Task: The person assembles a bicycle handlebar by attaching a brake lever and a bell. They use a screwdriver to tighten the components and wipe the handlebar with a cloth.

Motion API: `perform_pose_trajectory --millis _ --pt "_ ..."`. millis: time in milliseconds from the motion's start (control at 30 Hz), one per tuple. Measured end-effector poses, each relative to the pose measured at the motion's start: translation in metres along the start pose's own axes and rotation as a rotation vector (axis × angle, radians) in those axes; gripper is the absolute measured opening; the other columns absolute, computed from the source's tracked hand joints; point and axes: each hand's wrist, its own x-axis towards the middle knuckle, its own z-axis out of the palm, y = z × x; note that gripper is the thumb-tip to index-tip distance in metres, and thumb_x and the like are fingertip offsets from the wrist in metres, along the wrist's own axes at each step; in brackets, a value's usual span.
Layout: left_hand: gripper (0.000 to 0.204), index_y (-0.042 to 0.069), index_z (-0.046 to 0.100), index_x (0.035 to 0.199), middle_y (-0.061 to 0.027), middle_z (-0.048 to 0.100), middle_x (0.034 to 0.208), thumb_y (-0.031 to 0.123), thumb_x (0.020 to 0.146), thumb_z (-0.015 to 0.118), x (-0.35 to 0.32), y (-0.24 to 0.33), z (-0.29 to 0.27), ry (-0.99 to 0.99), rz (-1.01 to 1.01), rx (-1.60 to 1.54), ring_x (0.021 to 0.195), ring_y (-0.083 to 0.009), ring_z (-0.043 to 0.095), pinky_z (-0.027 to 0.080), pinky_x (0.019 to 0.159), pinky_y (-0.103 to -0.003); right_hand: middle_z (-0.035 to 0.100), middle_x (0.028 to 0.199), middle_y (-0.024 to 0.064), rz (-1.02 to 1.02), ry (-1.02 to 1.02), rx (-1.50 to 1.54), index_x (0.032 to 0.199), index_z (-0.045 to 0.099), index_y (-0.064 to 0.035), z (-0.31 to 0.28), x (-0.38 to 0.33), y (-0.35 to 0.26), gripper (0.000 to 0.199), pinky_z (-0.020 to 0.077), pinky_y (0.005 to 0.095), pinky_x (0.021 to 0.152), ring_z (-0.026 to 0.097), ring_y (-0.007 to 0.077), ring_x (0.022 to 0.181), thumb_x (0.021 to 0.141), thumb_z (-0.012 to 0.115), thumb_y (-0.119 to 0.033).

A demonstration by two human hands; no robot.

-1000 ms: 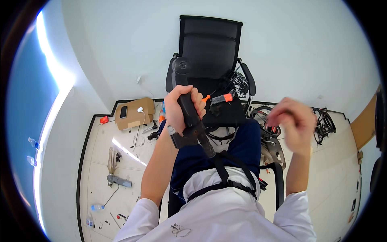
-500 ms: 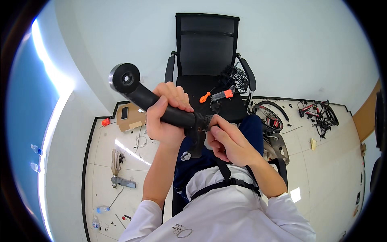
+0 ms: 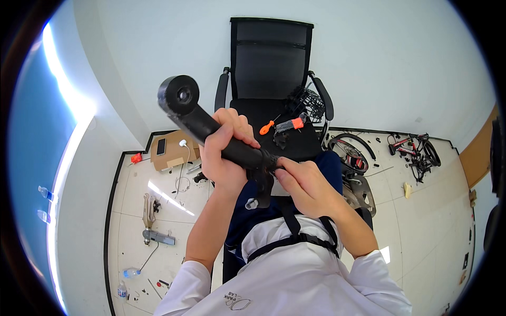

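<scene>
1. Above the person's lap, the black tubular part [image 3: 197, 121] has swung slightly since half a second ago: its round end [image 3: 183, 95] now sits further right and a little higher. The left hand [image 3: 225, 150] has kept its grip. The right hand [image 3: 311, 192], raised well apart a second ago, is at the part's lower end, as it was half a second ago.
2. Beyond the hands stands a black chair [image 3: 271, 66] with a mesh back; its seat bears an orange screwdriver [image 3: 266, 128], a grey-and-orange item [image 3: 291, 125] and a black wire basket [image 3: 307, 105].
3. On the pale tiled floor [image 3: 421, 221], a phone [image 3: 161, 146] lies on cardboard [image 3: 173, 158] to the left; to the right are a wheel [image 3: 350, 152] and a red-and-black frame [image 3: 414, 150]. A white wall [image 3: 379, 63] rises behind.
4. The left fingers are wrapped around the tube's middle, clamped on it; the round end projects up and left. The right thumb and forefinger are close together against the lower end; whether they pinch something there, I cannot tell. Below them, a bracket [image 3: 261, 184] hangs with a silver-coloured fitting [image 3: 252, 203].
</scene>
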Motion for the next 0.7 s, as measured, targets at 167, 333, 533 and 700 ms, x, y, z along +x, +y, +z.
perform_pose_trajectory --millis 167,333,533,700 --pt "0.030 0.007 0.040 0.066 -0.0044 0.041 0.061 0.028 0.087 0.044 0.005 -0.002 0.004 0.066 -0.227 0.002 0.054 -0.0140 0.041 0.041 0.051 -0.027 0.049 0.056 0.0195 -0.071 -0.042 -0.005 0.088 0.052 0.0032 -0.006 0.002 0.000 0.018 0.0371 0.0430 0.048 0.052 0.0376 0.050 0.097 0.048 -0.012" --pt "0.031 0.008 0.040 0.063 -0.0038 0.038 0.058 0.027 0.085 0.048 0.007 -0.004 0.006 0.170 -0.422 -0.088 0.052 -0.0146 0.038 0.038 0.049 -0.028 0.049 0.055 0.0188 -0.141 -0.132 -0.091 0.083 0.049 0.0019 -0.013 0.007 0.003 0.020 0.0385 0.0435 0.048 0.053 0.0383 0.051 0.095 0.051 -0.013" --pt "0.031 0.011 0.040 0.061 -0.0013 0.040 0.057 0.030 0.084 0.048 0.008 -0.012 0.001 0.257 -0.487 -0.143 0.051 -0.0137 0.041 0.038 0.049 -0.029 0.050 0.053 0.0161 -0.131 -0.054 -0.348 0.081 0.048 -0.0011 -0.014 0.008 0.007 0.021 0.0404 0.0443 0.045 0.053 0.0373 0.049 0.093 0.055 -0.016" --pt "0.032 0.010 0.038 0.060 -0.0007 0.037 0.056 0.030 0.084 0.048 0.007 -0.007 0.005 0.213 -0.514 -0.217 0.049 -0.0132 0.038 0.036 0.048 -0.029 0.050 0.051 0.0101 -0.284 0.024 -0.502 0.077 0.049 -0.0054 -0.009 0.007 0.008 0.022 0.0407 0.0403 0.041 0.053 0.0322 0.043 0.089 0.060 -0.021"
